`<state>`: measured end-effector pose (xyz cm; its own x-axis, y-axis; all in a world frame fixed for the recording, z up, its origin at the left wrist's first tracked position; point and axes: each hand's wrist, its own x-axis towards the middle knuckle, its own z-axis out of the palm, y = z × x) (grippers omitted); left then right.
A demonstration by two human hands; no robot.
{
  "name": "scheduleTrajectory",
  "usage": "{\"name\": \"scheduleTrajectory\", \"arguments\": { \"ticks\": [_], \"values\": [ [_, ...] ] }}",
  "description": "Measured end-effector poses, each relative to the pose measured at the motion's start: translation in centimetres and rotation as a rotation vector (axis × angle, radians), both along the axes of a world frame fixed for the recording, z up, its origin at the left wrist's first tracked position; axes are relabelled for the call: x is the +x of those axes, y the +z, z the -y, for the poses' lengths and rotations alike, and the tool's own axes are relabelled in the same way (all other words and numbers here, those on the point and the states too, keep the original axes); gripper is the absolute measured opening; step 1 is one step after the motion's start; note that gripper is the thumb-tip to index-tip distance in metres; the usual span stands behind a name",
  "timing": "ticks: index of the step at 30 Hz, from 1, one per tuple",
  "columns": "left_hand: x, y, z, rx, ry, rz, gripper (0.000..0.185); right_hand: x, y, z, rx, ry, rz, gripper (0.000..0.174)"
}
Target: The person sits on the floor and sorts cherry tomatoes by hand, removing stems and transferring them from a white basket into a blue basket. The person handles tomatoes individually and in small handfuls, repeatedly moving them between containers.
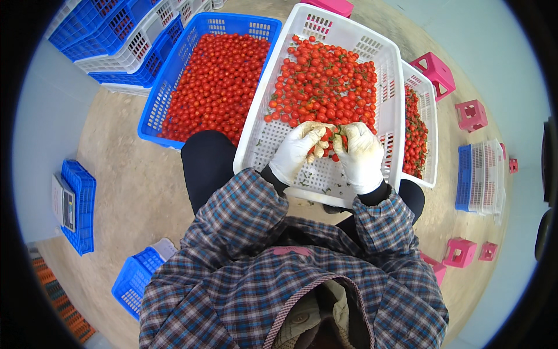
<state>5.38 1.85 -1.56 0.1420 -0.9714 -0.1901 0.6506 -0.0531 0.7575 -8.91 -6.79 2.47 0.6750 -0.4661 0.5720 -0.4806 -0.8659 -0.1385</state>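
My left hand [301, 147], in a white glove with stained fingertips, holds cherry tomatoes above the near part of a white plastic crate [390, 109]. Close beside it, my right hand [360, 153], gloved the same way, grips the green stem of the small bunch between the two hands. Many loose and stemmed cherry tomatoes [324, 87] fill the crate's far part; stem scraps [306, 178] lie on its perforated floor. A blue crate [163, 104] of cherry tomatoes [218, 83] stands to the left. To the right is another white crate [431, 131] with more tomatoes on stems [414, 139].
Stacked blue and white crates [126, 43] stand at the upper left. A scale [65, 203] rests on a blue crate [85, 209] at the far left; another blue crate [137, 275] is at the lower left. Pink plastic stools [471, 115] and a crate stack [479, 176] stand on the right.
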Motion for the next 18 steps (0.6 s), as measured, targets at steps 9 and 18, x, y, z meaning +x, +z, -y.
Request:
{"name": "scheduleTrajectory", "arguments": {
  "ticks": [9,18],
  "values": [
    [-0.4,-0.2,0.2,-0.011,0.200,0.027,0.037,0.2,1.0,-1.5,-0.010,0.021,-0.054,0.022],
    [0.5,-1.3,0.4,-0.081,0.098,-0.232,0.055,-13.3,2.3,13.9,-0.005,-0.587,-0.195,0.032]
  ]
}}
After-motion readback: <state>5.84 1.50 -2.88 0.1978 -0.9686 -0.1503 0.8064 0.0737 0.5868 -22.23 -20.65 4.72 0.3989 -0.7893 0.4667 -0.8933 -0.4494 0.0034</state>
